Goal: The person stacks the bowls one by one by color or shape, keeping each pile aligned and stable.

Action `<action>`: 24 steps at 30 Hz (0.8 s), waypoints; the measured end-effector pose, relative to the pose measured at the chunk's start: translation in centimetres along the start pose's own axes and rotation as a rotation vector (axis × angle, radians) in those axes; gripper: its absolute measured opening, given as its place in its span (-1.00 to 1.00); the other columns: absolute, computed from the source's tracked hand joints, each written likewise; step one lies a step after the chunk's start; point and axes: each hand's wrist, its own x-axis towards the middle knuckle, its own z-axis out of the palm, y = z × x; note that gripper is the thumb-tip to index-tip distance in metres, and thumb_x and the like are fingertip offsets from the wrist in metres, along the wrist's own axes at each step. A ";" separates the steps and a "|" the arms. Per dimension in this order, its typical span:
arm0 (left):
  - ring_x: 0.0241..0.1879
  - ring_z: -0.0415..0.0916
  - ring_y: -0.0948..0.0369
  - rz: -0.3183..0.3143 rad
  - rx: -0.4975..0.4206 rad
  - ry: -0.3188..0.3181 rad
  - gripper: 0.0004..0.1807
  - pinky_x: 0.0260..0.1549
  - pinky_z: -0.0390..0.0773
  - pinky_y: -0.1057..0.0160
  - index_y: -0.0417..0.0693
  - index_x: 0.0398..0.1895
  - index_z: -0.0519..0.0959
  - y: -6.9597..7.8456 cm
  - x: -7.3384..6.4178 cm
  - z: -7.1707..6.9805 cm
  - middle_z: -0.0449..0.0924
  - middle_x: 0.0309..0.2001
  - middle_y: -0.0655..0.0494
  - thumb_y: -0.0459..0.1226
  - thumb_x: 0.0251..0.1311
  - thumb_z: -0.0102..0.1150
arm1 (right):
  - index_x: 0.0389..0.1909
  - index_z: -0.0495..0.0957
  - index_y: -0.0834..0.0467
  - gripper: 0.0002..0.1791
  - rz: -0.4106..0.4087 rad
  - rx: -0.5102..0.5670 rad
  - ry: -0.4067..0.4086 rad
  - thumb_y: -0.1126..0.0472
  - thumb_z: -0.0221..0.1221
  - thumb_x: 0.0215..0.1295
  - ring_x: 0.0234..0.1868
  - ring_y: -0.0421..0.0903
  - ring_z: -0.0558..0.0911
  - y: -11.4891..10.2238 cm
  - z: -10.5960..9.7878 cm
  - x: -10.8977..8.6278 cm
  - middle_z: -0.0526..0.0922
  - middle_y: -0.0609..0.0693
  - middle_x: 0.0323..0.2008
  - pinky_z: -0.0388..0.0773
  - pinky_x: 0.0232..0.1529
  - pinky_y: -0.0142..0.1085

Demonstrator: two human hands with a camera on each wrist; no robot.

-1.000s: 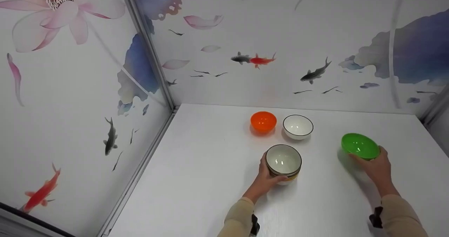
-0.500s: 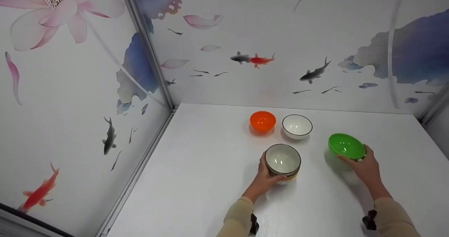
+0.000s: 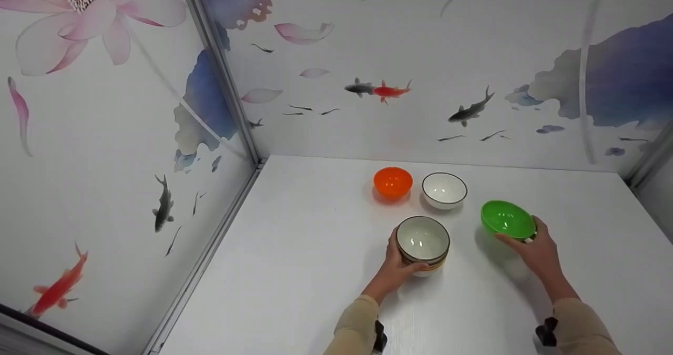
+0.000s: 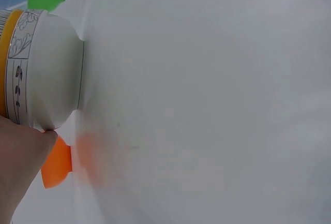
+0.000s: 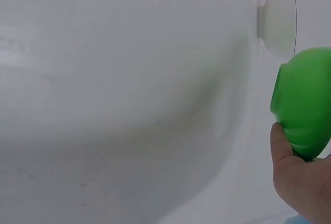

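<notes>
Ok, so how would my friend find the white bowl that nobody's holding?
Look across the white table to the painted back wall. Near that wall stand two bowls side by side: the orange bowl and, right of it, the white bowl. Unlike the orange one, it has a thin dark rim; unlike the stack in the left hand, it isn't held.

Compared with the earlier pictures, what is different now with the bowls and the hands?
The right hand has carried the green bowl leftward, nearer to the bowl stack. Nothing was newly grasped or released. The left hand still holds the stack; the orange bowl and white bowl stayed put.
</notes>
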 end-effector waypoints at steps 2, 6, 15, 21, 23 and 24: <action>0.54 -0.05 0.01 0.006 -0.003 -0.001 0.26 0.53 0.05 -0.07 -0.04 0.60 -0.31 0.0 0.0 0.0 -0.11 0.56 -0.10 0.00 0.10 0.45 | 0.53 -0.39 0.40 0.31 -0.012 0.000 0.001 -0.24 0.28 0.23 0.48 0.50 0.02 -0.3 0.0 -0.2 -0.19 0.52 0.51 0.18 0.39 0.36; 0.54 -0.05 0.01 0.015 -0.007 -0.001 0.27 0.54 0.04 -0.06 -0.05 0.59 -0.31 0.0 0.0 -0.1 -0.11 0.56 -0.10 0.00 0.09 0.45 | 0.54 -0.36 0.40 0.30 -0.039 0.001 0.006 -0.23 0.29 0.23 0.46 0.50 0.07 -1.0 0.0 -0.4 -0.14 0.53 0.50 0.22 0.37 0.36; 0.54 -0.06 0.02 0.024 -0.004 -0.006 0.27 0.53 0.04 -0.06 -0.03 0.59 -0.30 0.1 0.0 -0.1 -0.10 0.56 -0.09 0.06 0.08 0.44 | 0.55 -0.31 0.38 0.26 -0.089 0.022 0.009 -0.20 0.30 0.23 0.45 0.48 0.13 -2.1 0.2 -0.7 -0.05 0.51 0.50 0.29 0.35 0.32; 0.56 -0.09 -0.01 0.020 -0.006 -0.009 0.27 0.53 0.03 -0.08 -0.06 0.59 -0.31 0.1 -0.1 -0.2 -0.13 0.57 -0.11 0.07 0.09 0.42 | 0.54 -0.28 0.39 0.24 -0.130 0.026 0.007 -0.18 0.31 0.24 0.44 0.47 0.16 -2.8 0.3 -1.0 -0.01 0.52 0.48 0.32 0.34 0.28; 0.56 -0.09 -0.02 0.023 0.001 -0.009 0.27 0.54 0.03 -0.08 -0.06 0.59 -0.31 0.1 -0.1 -0.2 -0.13 0.57 -0.12 0.07 0.09 0.42 | 0.54 -0.27 0.39 0.23 -0.142 0.023 0.006 -0.17 0.31 0.24 0.44 0.47 0.17 -3.1 0.3 -1.1 0.01 0.52 0.48 0.33 0.34 0.28; 0.56 -0.09 -0.02 0.024 0.002 -0.008 0.27 0.54 0.03 -0.08 -0.05 0.59 -0.31 0.1 -0.1 -0.1 -0.13 0.57 -0.12 0.08 0.09 0.42 | 0.54 -0.26 0.39 0.23 -0.145 0.023 0.006 -0.17 0.31 0.24 0.44 0.47 0.18 -3.3 0.3 -1.2 0.01 0.52 0.48 0.34 0.33 0.27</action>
